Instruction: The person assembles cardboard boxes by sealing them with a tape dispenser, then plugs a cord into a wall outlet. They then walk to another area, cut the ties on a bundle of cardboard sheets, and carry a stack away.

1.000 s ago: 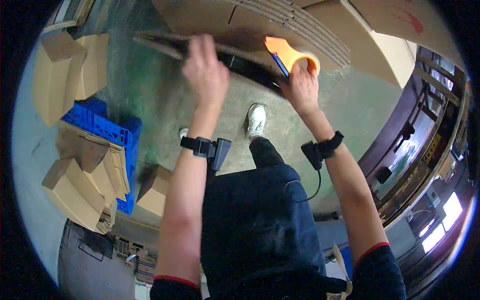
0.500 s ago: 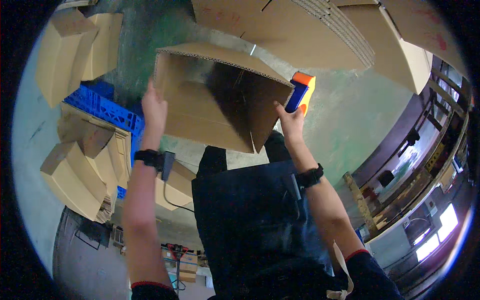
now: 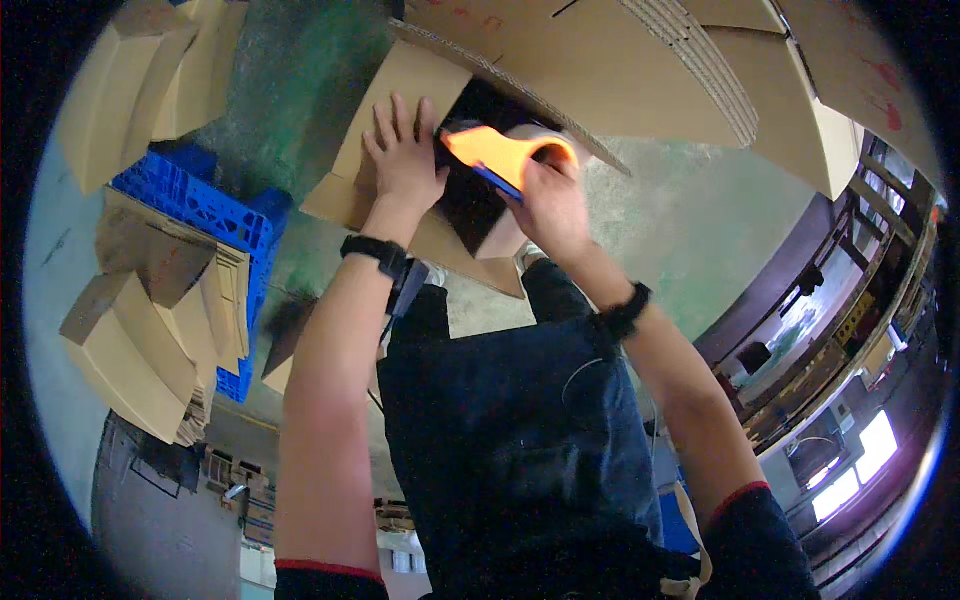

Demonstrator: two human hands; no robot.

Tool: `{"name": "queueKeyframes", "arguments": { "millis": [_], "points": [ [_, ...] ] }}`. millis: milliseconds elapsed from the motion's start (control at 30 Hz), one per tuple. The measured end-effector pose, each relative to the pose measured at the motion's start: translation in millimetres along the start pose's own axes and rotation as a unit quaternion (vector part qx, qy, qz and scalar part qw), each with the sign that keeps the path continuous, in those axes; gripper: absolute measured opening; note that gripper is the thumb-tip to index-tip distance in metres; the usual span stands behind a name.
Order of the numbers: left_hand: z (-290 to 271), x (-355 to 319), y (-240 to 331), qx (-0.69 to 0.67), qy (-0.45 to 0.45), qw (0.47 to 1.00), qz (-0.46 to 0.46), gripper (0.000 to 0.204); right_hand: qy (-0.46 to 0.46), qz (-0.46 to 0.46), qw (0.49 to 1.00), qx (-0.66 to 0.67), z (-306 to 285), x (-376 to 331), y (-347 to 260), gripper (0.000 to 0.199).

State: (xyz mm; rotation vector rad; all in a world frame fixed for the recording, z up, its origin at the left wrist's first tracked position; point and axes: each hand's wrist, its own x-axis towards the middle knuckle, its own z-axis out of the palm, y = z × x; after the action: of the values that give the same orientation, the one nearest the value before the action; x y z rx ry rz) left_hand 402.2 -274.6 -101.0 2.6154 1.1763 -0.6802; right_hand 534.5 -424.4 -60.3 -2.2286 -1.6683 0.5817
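An open cardboard box (image 3: pixel 430 72) sits on the floor in front of my feet, its flaps spread outward and its inside dark. My left hand (image 3: pixel 407 165) lies on the box's left flap, fingers spread and holding nothing. Over the opening, my right hand (image 3: pixel 555 210) grips an orange and blue tape dispenser (image 3: pixel 492 152) that points to the left. The dispenser is somewhat smeared by motion. Whether its tape touches the cardboard cannot be made out.
Large cardboard sheets (image 3: pixel 600 60) stand beyond the box at the far side. To the left, a blue plastic pallet (image 3: pixel 190 205) is beside bent cardboard pieces (image 3: pixel 125 340). A wooden rack (image 3: pixel 850 330) runs along the right.
My right hand has picked up the tape dispenser from beside the box and brought it over the opening. My left hand has left the box's rim for the flap. The box is lower and turned, flaps spread.
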Motion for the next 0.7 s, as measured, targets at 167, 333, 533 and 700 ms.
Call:
{"name": "queueKeyframes", "arguments": {
  "millis": [167,333,533,700],
  "points": [
    [-11,-48,-57,-0.088,-0.148,0.972,0.159,0.072,-0.042,0.017,0.998,-0.044,69,44,25,0.028],
    [-45,-94,-82,-0.022,0.012,0.975,0.219,0.072,-0.026,0.006,0.999,-0.048,64,39,38,0.025],
    [-7,-7,-64,-0.013,0.060,0.988,0.143,0.093,0.010,-0.191,0.976,0.105,-35,59,3,0.038],
    [10,8,-16,-0.274,-0.014,0.925,-0.264,0.138,-0.029,0.066,0.972,0.223,-110,92,80,0.029]
  ]
}}
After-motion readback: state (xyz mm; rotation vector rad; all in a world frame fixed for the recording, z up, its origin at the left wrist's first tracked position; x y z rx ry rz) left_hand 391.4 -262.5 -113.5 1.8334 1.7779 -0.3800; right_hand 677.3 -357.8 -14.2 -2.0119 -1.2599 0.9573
